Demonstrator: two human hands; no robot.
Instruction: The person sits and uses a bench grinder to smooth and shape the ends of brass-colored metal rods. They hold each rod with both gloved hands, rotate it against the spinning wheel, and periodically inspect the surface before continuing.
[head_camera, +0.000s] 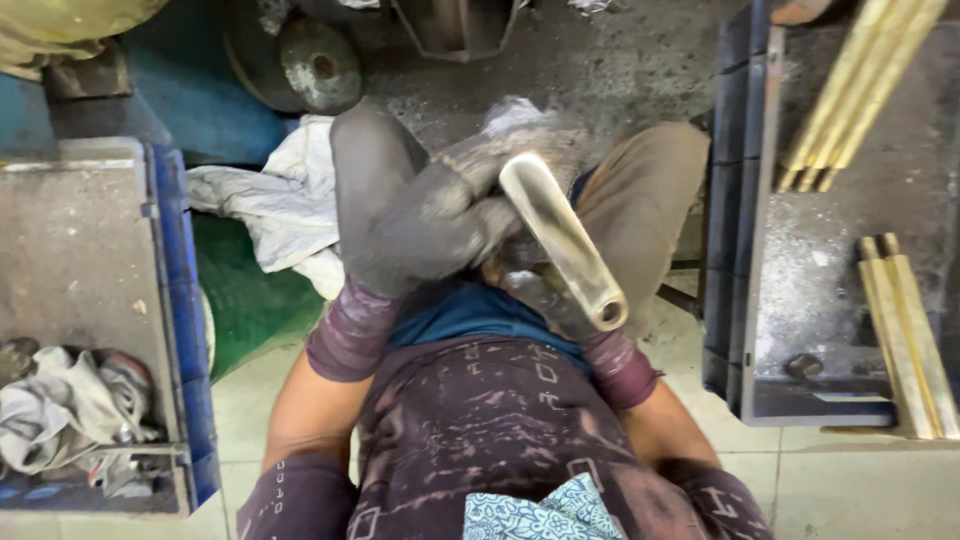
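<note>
Gritty workshop floor, crates either side.
Your left hand (425, 225) clamps the rod (562, 238); right hand (535, 290) grips beneath. Keep it steady, wrists firm.

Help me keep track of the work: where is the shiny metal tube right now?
In the head view, the metal tube sits centre frame over the person's lap, gripped by the gloved left hand, with the right hand beneath it.

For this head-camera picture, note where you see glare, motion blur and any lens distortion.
Head view: glare streaks along the shiny metal tube; the gloved left hand and the right hand are smeared by motion blur, as is the cloth wad above them; the blue crate edges lean outward, suggesting a wide-angle lens; the brass rods stay fairly sharp.
</note>
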